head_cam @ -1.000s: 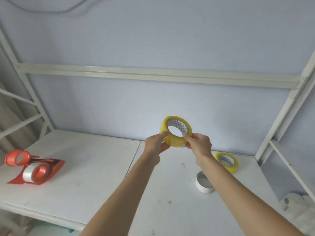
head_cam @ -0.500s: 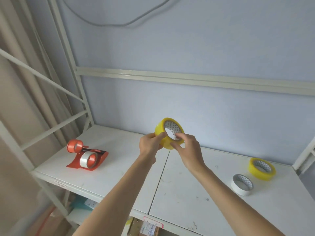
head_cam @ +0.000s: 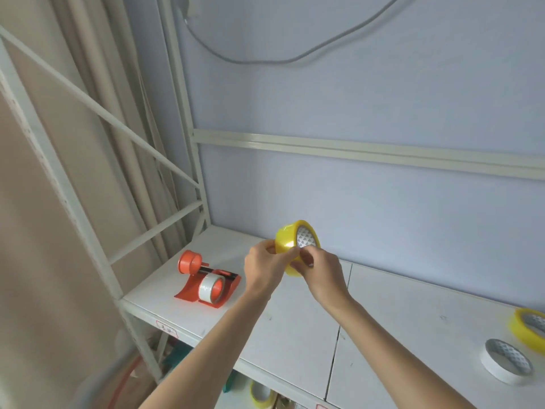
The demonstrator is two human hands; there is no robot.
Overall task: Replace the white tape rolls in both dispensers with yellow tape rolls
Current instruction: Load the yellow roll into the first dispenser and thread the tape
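- Yellow tape roll (head_cam: 290, 246) held up in the air above the white shelf (head_cam: 295, 329), in front of the blue wall; both hands on it
- Left hand (head_cam: 265, 265) grips roll's outer band, fingers curled round it; right hand (head_cam: 323, 271) pinches the near edge w/ thumb & fingertips
- Red dispenser (head_cam: 206, 283) sits at shelf's left end, white roll (head_cam: 210, 287) in it
- Far right: 2nd yellow roll (head_cam: 529, 327) just beside a loose white roll (head_cam: 505, 364), both flat on shelf
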